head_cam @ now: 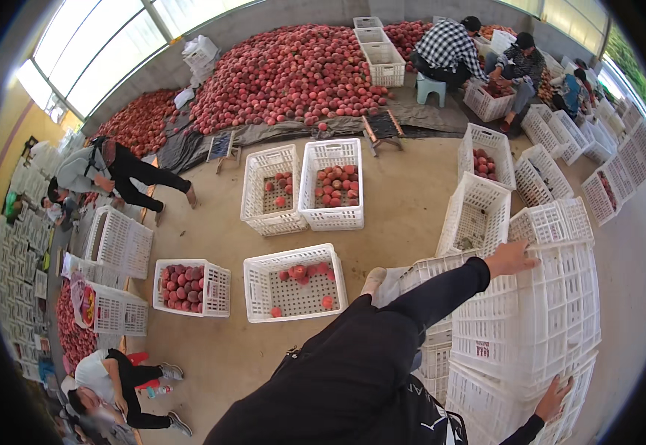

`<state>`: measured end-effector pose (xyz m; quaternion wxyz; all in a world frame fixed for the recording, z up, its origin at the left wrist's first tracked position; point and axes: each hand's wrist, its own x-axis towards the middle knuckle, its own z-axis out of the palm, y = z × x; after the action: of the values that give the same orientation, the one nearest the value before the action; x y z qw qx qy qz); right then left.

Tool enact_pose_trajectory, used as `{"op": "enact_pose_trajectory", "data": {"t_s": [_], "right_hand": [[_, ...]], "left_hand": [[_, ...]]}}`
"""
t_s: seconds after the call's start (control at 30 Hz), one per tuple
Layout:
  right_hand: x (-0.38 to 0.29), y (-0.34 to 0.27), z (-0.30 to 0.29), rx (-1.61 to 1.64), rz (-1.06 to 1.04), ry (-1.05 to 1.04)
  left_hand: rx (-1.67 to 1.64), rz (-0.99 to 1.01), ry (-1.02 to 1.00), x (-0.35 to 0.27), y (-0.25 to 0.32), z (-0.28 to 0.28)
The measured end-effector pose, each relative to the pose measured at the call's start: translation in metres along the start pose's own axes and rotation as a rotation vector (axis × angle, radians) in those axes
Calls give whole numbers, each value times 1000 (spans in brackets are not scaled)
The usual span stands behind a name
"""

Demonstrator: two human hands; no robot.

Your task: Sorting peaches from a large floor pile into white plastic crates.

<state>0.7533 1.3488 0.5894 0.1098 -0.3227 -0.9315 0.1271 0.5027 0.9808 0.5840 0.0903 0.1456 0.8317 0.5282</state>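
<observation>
A large stack of white plastic lattice crates (556,300) stands before me at the right. My left hand (510,259) reaches over to the far upper end of the stack, its fingers bent over a crate's rim. Lower down, my right hand (552,398) lies against the side of a lower white crate (484,397); whether its fingers grip the lattice is unclear. An open white crate (475,208) with a little debris on its bottom stands just beyond my left hand. Behind it, another crate (487,139) holds some peaches.
Crates with peaches (295,283) (331,183) (270,189) (189,286) stand on the floor. A big peach heap (295,72) lies by the wall. Several people (448,47) (125,167) (117,378) sit or bend nearby. Low folding stools (383,129) (221,149) stand near the heap.
</observation>
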Motion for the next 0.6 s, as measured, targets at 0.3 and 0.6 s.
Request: {"op": "enact_pose_trajectory", "data": {"t_s": [0.3, 0.6], "right_hand": [[97, 81, 36, 116, 90, 61], [27, -29, 12, 135, 184, -123]], "left_hand": [[-214, 199, 107, 17, -19, 43], [-346, 140, -129, -68, -46, -76]]}}
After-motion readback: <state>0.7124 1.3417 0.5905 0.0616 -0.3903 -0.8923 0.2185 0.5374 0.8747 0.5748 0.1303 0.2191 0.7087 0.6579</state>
